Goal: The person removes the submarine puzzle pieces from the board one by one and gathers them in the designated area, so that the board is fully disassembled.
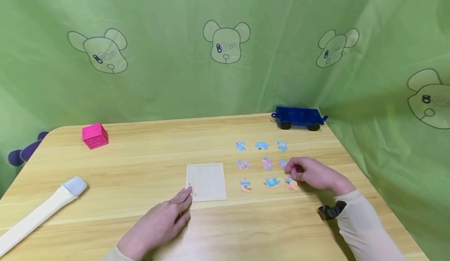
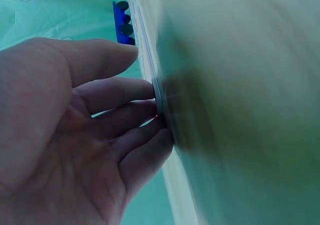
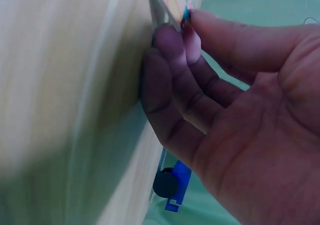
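A flat, square wooden puzzle tray [image 1: 206, 183] with a raised border lies on the table. My left hand [image 1: 161, 222] rests its fingertips on the tray's lower left edge, fingers fairly straight; the left wrist view shows those fingertips [image 2: 159, 112] against the thin edge. To the right, small jigsaw pieces lie spaced out in three rows of three. At the near right corner of that layout, my right hand [image 1: 314, 175] pinches an orange and blue puzzle piece [image 1: 291, 183] between thumb and fingers. This piece [image 3: 172, 2] is tilted up from the wood in the right wrist view.
Near the far right corner stands a blue toy wagon [image 1: 299, 117] with black wheels. A pink cube [image 1: 95, 136] sits at the far left, and a long white handle-like object [image 1: 45, 212] lies at the left. Green curtains [image 1: 225, 85] with bear outlines hang behind and at the right.
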Motion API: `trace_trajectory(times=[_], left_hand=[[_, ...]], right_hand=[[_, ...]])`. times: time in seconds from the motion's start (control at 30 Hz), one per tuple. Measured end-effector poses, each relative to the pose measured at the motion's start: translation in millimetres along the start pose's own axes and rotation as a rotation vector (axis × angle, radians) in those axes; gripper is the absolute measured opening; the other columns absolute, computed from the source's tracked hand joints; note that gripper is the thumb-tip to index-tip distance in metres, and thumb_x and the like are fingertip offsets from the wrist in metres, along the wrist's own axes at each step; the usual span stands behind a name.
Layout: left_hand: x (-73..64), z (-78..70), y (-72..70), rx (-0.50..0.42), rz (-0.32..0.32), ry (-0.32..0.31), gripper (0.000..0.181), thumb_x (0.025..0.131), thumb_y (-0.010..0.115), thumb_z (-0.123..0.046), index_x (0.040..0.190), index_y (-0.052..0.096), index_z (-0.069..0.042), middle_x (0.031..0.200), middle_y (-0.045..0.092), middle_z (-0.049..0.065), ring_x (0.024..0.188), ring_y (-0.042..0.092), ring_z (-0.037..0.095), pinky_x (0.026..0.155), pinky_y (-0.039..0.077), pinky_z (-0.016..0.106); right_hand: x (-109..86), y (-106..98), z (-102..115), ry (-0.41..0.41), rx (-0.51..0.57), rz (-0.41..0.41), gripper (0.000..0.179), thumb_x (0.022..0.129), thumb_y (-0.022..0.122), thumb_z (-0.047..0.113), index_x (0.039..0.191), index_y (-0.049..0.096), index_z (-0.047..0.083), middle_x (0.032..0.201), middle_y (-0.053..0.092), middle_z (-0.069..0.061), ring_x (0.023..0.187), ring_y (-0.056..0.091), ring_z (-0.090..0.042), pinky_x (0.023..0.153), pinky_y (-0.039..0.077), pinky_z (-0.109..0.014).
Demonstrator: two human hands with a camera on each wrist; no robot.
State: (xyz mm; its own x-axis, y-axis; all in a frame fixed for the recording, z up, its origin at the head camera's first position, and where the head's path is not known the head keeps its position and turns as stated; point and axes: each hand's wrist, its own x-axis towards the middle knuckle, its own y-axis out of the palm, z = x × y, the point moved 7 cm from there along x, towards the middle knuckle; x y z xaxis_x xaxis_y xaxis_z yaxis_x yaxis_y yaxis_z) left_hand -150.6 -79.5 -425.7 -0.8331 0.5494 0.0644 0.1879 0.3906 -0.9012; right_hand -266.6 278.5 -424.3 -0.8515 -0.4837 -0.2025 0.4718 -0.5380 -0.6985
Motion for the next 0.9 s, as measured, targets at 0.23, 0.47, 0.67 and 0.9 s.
trace_trajectory(times=[0.23, 0.47, 0.67, 0.9], left_hand=[[-0.2, -0.2, -0.6, -0.005, 0.004, -0.008, 0.046, 0.098, 0.061, -0.018, 0.137, 0.053, 0.007, 0.150, 0.041, 0.017, 0.134, 0.042, 0.032, 0.104, 0.041, 0.047], [-0.4, 0.1, 1.0, -0.007, 0.031, -0.022, 0.050, 0.099, 0.060, -0.019, 0.139, 0.049, 0.008, 0.152, 0.036, 0.018, 0.137, 0.038, 0.032, 0.106, 0.038, 0.048], [-2.2, -0.9, 2.0, 0.023, 0.044, -0.002, 0.054, 0.097, 0.061, -0.020, 0.140, 0.047, 0.009, 0.153, 0.034, 0.021, 0.139, 0.035, 0.033, 0.106, 0.039, 0.048], [-4.2, -0.3, -0.2, 0.040, 0.036, 0.013, 0.054, 0.097, 0.062, -0.020, 0.141, 0.047, 0.008, 0.156, 0.030, 0.018, 0.137, 0.038, 0.033, 0.102, 0.044, 0.047]], right_hand=[[0.7, -5.2, 0.4, 0.003, -0.062, -0.051, 0.013, 0.093, 0.056, -0.007, 0.103, 0.062, 0.001, 0.085, 0.057, -0.004, 0.080, 0.052, -0.019, 0.068, 0.046, -0.026], [-1.6, -10.7, 2.9, 0.037, -0.097, -0.148, 0.007, 0.096, 0.062, 0.008, 0.102, 0.063, 0.004, 0.087, 0.056, -0.003, 0.080, 0.051, -0.019, 0.067, 0.045, -0.028], [-0.6, -7.0, 1.0, 0.044, -0.111, -0.153, 0.008, 0.099, 0.059, 0.013, 0.102, 0.063, 0.007, 0.088, 0.058, -0.002, 0.080, 0.052, -0.019, 0.070, 0.045, -0.031], [-0.9, -6.0, 1.3, 0.065, -0.112, -0.145, 0.010, 0.100, 0.058, 0.015, 0.103, 0.063, 0.007, 0.091, 0.059, -0.002, 0.083, 0.052, -0.020, 0.073, 0.046, -0.035]])
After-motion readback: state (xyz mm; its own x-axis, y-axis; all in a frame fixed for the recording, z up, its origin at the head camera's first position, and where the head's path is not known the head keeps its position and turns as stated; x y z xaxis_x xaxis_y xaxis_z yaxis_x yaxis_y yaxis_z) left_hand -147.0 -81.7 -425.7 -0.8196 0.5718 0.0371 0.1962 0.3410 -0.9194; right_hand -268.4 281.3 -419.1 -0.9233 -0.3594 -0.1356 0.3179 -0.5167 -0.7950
